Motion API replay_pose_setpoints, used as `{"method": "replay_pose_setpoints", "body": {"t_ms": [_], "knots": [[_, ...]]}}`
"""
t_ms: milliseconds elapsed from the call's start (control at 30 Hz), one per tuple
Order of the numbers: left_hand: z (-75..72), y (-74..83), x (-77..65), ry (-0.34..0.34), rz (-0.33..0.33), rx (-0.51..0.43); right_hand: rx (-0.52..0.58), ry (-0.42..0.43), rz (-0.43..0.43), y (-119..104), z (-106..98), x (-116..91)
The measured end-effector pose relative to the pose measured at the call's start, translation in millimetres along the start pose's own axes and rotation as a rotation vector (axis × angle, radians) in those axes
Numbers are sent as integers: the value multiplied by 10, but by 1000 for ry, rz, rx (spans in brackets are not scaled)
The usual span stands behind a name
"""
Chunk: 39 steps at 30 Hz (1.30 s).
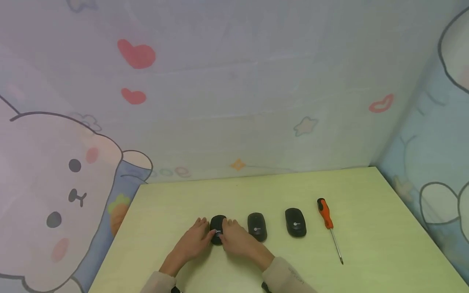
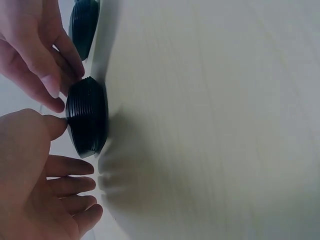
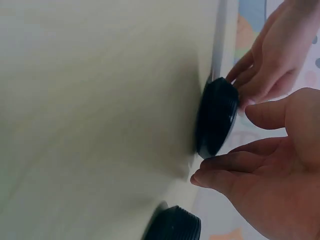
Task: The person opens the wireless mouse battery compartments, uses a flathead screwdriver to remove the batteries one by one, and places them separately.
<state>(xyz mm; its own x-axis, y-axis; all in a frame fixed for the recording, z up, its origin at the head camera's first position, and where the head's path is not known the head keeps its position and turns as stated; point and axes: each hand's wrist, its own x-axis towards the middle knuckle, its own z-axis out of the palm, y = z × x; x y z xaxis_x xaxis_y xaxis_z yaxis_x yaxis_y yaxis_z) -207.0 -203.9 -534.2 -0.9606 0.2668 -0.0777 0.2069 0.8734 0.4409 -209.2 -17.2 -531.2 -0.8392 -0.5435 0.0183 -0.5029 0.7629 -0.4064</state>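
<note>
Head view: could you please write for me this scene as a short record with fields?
Surface: pale table
In a row: left mouse, middle mouse, right mouse, all black
Left hand: at the left mouse's left side, touching it
Right hand: at the left mouse's right side
Far right: screwdriver, orange-and-black handle, tip toward the near side
Backdrop: cartoon print

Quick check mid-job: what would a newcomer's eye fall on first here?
Probably the orange-and-black screwdriver lying on the pale table, right of three black mice. Next, the left hand and right hand, flanking the leftmost mouse. Behind, two red hearts on the upper left of the backdrop.
</note>
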Motion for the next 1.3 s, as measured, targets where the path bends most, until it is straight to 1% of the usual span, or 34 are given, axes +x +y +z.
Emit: {"method": "replay_pose_setpoints", "body": {"t_ms": [133, 300, 400, 533, 633, 700, 800, 867, 967, 1100, 1200, 1300], "knots": [[59, -23, 21, 6, 5, -25, -26, 12, -16, -1, 54, 18], [125, -9, 43, 34, -9, -67, -25, 38, -19, 7, 88, 13], [126, 10, 48, 60, -2, -80, 25, 33, 11, 21, 93, 9], [134, 26, 56, 114, 33, -105, 108, 11, 56, 53, 99, -3], [142, 51, 38, 157, 24, -134, 130, 0, 59, 60, 92, -23], [126, 85, 15, 179, -10, -180, 130, 6, 48, 55, 77, -38], [81, 140, -16, 208, -60, -263, 129, 38, 32, 47, 48, -61], [41, 170, -33, 211, -95, -322, 134, 68, 34, 44, 24, -73], [-8, 191, -57, 188, -165, -434, 133, 111, 43, 46, -12, -92], [-57, 193, -79, 137, -259, -622, 106, 173, 30, 56, -64, -118], [-87, 196, -91, 111, -280, -707, 64, 217, -2, 63, -112, -154], [-114, 206, -104, 90, -288, -759, 20, 257, -46, 83, -161, -218]]}}
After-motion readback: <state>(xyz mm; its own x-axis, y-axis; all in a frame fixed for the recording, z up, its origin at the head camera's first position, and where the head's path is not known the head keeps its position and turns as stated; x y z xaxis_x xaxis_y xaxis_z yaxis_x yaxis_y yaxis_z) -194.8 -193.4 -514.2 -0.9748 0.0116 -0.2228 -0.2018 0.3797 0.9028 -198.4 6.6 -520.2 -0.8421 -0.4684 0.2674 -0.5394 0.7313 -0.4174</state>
